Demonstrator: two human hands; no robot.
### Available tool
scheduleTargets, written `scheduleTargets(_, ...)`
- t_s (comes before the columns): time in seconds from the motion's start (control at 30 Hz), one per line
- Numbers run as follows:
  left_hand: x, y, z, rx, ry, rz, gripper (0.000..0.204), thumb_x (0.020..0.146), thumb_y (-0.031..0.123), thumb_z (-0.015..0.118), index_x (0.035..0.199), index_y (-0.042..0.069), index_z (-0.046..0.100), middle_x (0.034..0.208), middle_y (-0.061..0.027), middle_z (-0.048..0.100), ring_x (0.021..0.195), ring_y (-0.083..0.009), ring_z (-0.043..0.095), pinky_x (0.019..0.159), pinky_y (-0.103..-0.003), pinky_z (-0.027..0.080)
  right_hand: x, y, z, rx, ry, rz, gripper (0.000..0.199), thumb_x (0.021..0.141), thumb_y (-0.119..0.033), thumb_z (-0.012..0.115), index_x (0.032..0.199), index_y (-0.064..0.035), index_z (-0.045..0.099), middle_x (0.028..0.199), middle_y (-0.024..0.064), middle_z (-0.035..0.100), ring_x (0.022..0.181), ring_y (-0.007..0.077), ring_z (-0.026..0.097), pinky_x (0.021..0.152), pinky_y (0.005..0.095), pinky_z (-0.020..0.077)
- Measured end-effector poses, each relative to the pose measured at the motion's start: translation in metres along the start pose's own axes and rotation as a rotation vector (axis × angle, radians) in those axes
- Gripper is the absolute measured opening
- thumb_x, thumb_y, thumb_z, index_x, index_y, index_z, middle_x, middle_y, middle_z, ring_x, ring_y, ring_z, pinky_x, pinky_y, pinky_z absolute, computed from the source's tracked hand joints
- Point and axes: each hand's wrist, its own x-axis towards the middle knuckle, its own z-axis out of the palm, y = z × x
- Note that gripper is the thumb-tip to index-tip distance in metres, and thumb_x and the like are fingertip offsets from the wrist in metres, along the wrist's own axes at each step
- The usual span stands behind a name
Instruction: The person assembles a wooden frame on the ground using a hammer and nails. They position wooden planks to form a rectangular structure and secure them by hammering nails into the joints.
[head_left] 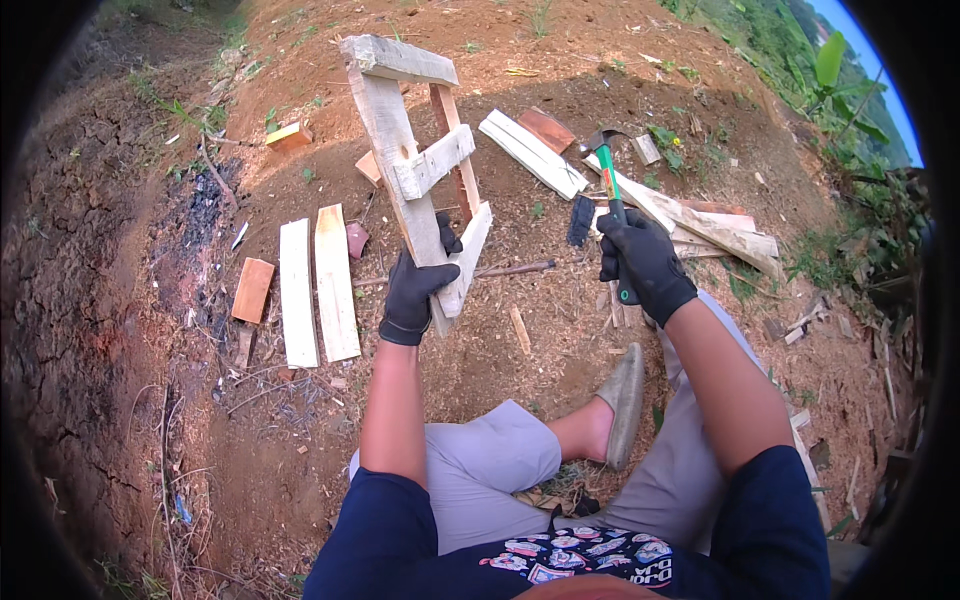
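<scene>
My left hand (413, 290), in a black glove, grips the lower end of a pale wooden pallet frame (400, 150) and holds it up off the dirt. The frame has a long plank, cross slats and a reddish rail behind. My right hand (643, 258), also in a black glove, holds a claw hammer (609, 180) with a green and black handle, its head pointing up and away to the right of the frame. The hammer does not touch the frame.
Two pale planks (316, 285) and a reddish wood block (252, 290) lie on the bare dirt at left. More boards (532, 152) and a plank pile (715, 232) lie at right. A thin stick (515, 268) lies under the frame. My knees and a grey shoe (623, 400) are below.
</scene>
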Motion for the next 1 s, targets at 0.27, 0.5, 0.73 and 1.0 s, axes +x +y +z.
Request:
scheduleTargets(0.27, -0.006, -0.015, 0.011, 0.509, 0.114, 0.116, 0.064, 0.072, 0.012, 0.072, 0.134, 0.005, 0.059, 0.125, -0.0104, 0.069, 0.117, -0.0235, 0.065, 0.105, -0.039, 0.049, -0.003, -0.016, 0.009, 0.153, 0.039, -0.015, 0.017, 0.105, -0.020, 0.065, 0.111, -0.0042, 0.062, 0.079, 0.0030, 0.060, 0.059, 0.0147, 0.059, 0.054, 0.0349, 0.0553)
scheduleTargets(0.5, -0.011, -0.018, 0.011, 0.454, 0.093, 0.193, 0.059, 0.071, 0.012, 0.071, 0.129, 0.007, 0.061, 0.122, -0.0100, 0.068, 0.116, -0.0261, 0.064, 0.103, -0.042, 0.050, -0.002, -0.008, 0.012, 0.170, 0.019, 0.002, 0.018, 0.104, -0.020, 0.065, 0.106, -0.0042, 0.057, 0.076, 0.0031, 0.057, 0.058, 0.0147, 0.056, 0.053, 0.0341, 0.0529)
scheduleTargets(0.73, -0.017, -0.017, 0.028, 0.740, 0.043, 0.167, 0.055, 0.073, 0.005, 0.070, 0.126, 0.007, 0.059, 0.117, -0.0103, 0.065, 0.111, -0.0275, 0.064, 0.098, -0.041, 0.052, 0.001, -0.007, 0.008, 0.156, 0.012, -0.055, 0.015, 0.102, -0.017, 0.063, 0.104, -0.0046, 0.054, 0.077, 0.0037, 0.056, 0.059, 0.0148, 0.056, 0.052, 0.0332, 0.0495)
scheduleTargets(1.0, -0.017, 0.003, 0.065, 0.299, -0.080, 0.005, 0.075, 0.070, 0.013, 0.074, 0.141, -0.003, 0.058, 0.120, -0.0112, 0.070, 0.113, -0.0229, 0.067, 0.105, -0.038, 0.050, -0.002, -0.017, -0.002, 0.013, 0.055, -0.030, 0.016, 0.102, -0.020, 0.064, 0.101, -0.0055, 0.058, 0.076, 0.0030, 0.059, 0.058, 0.0144, 0.056, 0.052, 0.0344, 0.0499)
